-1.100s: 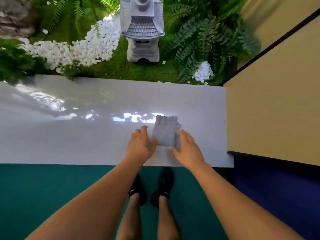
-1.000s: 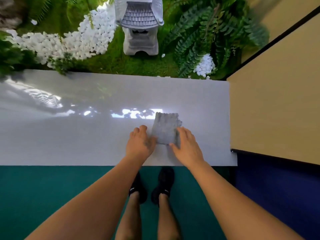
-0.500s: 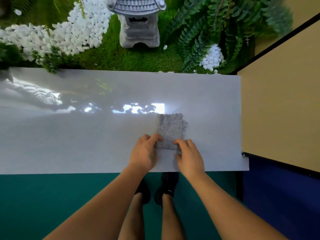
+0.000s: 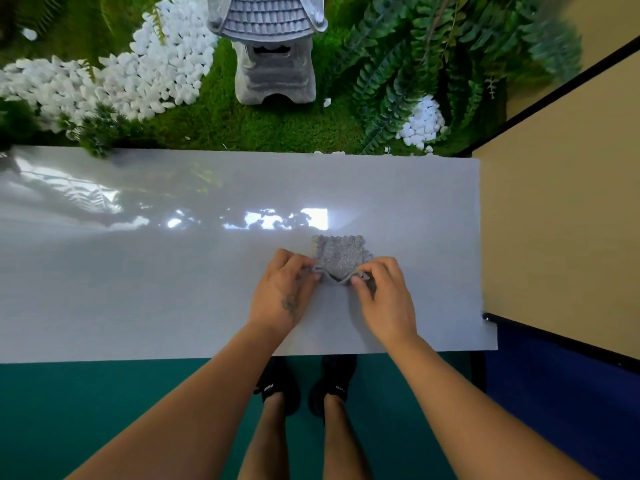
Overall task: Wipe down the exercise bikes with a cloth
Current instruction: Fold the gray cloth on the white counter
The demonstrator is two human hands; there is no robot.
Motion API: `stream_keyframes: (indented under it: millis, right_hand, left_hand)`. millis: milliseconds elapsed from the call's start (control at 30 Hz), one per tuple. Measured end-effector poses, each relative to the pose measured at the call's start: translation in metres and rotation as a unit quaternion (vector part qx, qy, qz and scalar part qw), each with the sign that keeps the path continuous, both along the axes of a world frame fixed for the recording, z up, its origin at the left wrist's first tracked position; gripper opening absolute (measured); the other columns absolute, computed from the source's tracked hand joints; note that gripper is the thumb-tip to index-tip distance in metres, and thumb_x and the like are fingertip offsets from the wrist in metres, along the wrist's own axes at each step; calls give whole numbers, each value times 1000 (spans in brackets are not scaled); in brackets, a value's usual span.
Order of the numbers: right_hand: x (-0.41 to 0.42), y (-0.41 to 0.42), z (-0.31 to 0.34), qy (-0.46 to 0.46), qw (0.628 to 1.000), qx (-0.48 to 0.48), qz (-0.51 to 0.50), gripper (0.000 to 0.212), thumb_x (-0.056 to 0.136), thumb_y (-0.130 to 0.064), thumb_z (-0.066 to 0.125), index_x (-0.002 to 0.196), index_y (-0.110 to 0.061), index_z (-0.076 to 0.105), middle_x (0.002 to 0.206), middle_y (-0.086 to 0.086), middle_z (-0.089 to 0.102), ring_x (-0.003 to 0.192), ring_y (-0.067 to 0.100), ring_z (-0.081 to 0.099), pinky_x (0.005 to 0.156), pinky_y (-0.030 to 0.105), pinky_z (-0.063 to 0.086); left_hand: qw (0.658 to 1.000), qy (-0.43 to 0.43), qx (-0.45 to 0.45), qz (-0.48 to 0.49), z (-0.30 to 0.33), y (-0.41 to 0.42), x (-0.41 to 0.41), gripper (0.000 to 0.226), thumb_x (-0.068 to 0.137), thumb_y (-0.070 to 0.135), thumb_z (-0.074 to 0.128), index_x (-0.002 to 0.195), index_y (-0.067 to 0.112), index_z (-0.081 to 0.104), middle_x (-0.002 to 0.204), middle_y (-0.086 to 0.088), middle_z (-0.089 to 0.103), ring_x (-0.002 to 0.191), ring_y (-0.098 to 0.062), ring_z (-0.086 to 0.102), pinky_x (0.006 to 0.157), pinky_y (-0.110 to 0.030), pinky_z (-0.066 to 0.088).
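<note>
Cloth [image 4: 341,254], flat on the counter [image 4: 173,289] a second ago, now has its near edge pinched up by both hands [image 4: 282,292] [image 4: 384,296], so wiping hasn't started; no bikes visible.

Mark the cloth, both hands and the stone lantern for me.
cloth [image 4: 341,253], head view, on its textured top face
left hand [image 4: 282,294], head view, back of hand
right hand [image 4: 388,295], head view, back of hand
stone lantern [image 4: 273,69], head view, on its base

Nubby grey cloth [image 4: 341,254] on glossy white table [image 4: 138,289].
</note>
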State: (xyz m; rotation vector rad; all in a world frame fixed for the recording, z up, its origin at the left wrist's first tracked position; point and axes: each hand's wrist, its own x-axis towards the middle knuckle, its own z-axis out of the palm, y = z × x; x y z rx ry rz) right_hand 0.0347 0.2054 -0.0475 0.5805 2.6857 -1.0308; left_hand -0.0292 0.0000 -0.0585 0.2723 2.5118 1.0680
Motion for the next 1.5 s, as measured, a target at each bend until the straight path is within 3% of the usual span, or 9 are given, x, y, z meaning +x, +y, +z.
stream_keyframes:
  millis: [67,200,333,500,667,833,1067,1233,1500]
  right_hand:
    - [-12,4,2,8,1000,-9,-19,8,102,-30,65,103,-23,63,112,-12,53,94,11,58,71,32,51]
    - [-32,12,-1,-2,999,11,-39,11,103,-35,63,103,-24,62,108,-11,55,95,10,57,71,32,49]
    - [-39,13,-11,-40,998,42,-22,14,103,-37,62,102,-23,62,108,-9,54,98,13,56,71,34,49]
    - [-36,9,-21,-21,997,80,1,18,102,-31,65,115,-19,62,117,-4,52,109,17,53,71,35,52]
    - [-39,7,-21,101,985,62,122,38,90,-19,76,126,-20,66,132,0,55,120,24,53,99,34,49]
    - [-49,-3,-29,71,971,42,223,47,89,-37,78,134,-33,65,148,-1,50,138,24,45,118,38,34]
    - [-55,-12,-43,84,968,83,224,50,89,-48,74,136,-34,64,140,-1,54,133,25,48,115,41,31]
    - [-53,-14,-46,104,962,124,220,48,89,-51,73,133,-35,66,127,-3,55,124,22,51,109,43,30]
    - [-45,-19,-53,138,952,184,204,41,89,-48,73,123,-25,70,103,1,57,103,27,56,103,43,34]
  left_hand:
    - [1000,-6,10,17,0,6,-12,16,102,34,70,110,20,72,109,8,54,85,-7,59,72,-2,40]
    - [998,-39,0,53,-6,17,-32,19,101,33,72,109,16,71,109,6,54,89,-8,59,75,0,39]
    - [997,-51,-18,61,-13,24,-42,17,99,32,75,105,17,69,107,3,56,93,-18,66,85,-28,54]
    - [994,-69,-14,82,-16,27,-41,27,98,31,75,116,22,58,100,5,61,90,-18,65,81,-41,58]
    - [991,-99,5,88,-19,31,-38,53,100,30,71,144,24,41,97,6,61,88,-19,65,78,-43,57]
    - [983,-128,30,124,-20,23,-35,59,98,29,74,148,22,43,107,5,61,99,-18,65,84,-36,55]
    - [992,98,-77,9,-28,-16,-16,59,88,45,74,137,15,60,142,-2,58,135,-29,51,113,-49,45]
    - [978,126,-156,-54,-41,-31,-2,80,97,61,62,160,14,44,175,-5,28,165,-32,16,133,-55,14]
    - [973,134,-174,-70,-44,-36,1,86,97,58,63,167,16,33,179,-1,15,167,-27,4,134,-54,8]
